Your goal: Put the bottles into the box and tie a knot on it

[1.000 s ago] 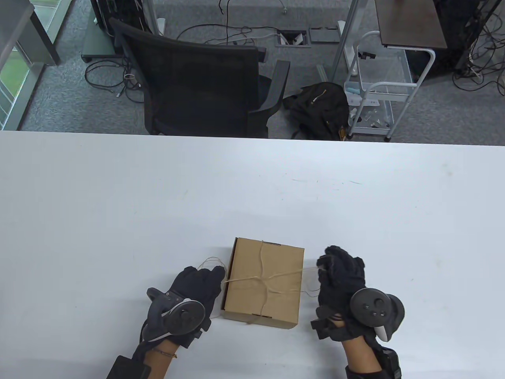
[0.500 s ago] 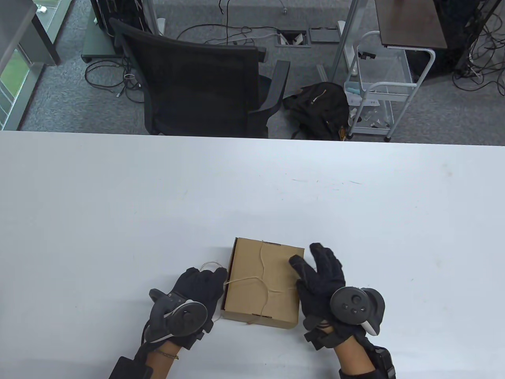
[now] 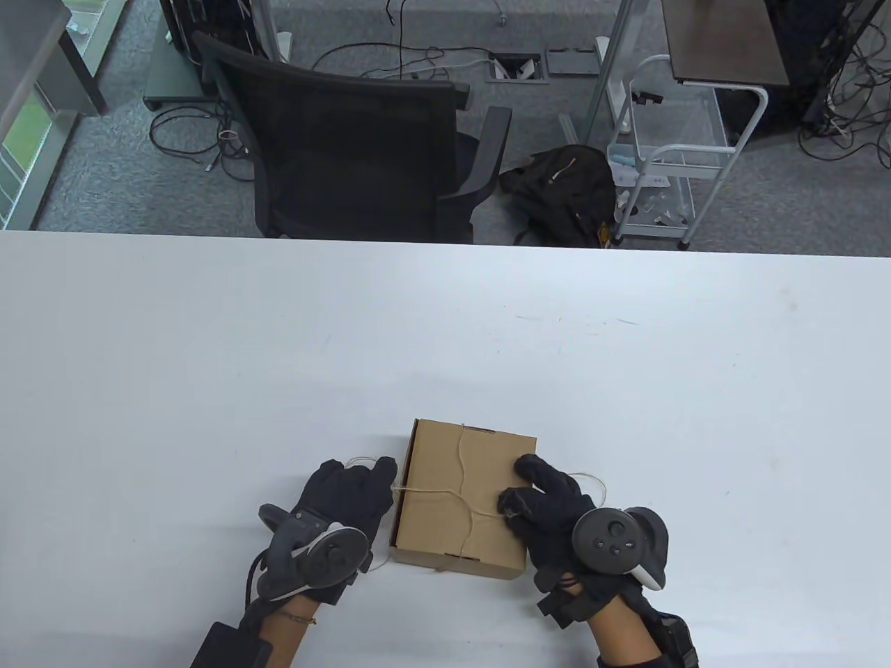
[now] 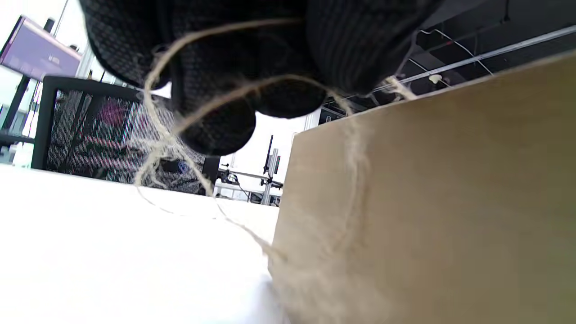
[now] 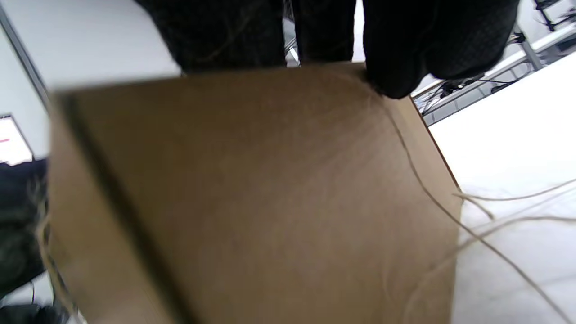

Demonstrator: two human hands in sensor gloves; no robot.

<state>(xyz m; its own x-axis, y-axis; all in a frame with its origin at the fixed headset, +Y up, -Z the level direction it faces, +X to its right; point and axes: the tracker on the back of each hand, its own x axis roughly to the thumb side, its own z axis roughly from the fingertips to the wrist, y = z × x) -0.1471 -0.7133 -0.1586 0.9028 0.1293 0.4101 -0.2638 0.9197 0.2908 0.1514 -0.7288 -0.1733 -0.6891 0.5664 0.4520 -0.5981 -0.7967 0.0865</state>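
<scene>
A closed cardboard box stands on the white table near the front edge, with thin twine crossed over its lid. No bottles show. My left hand sits against the box's left side, and its curled fingers have the twine looped round them. My right hand lies over the lid's right edge, thumb and fingers curled on the twine there. In the right wrist view a fingertip sits on the box's top edge, and twine trails down the side onto the table.
The white table stretches far and to both sides of the box. Beyond its far edge stand a black office chair, a dark bag on the floor and a white cart.
My right hand came in from beside the box, spread over the lid's right edge, then curled its fingers on the twine. The left hand and the box stayed almost still.
</scene>
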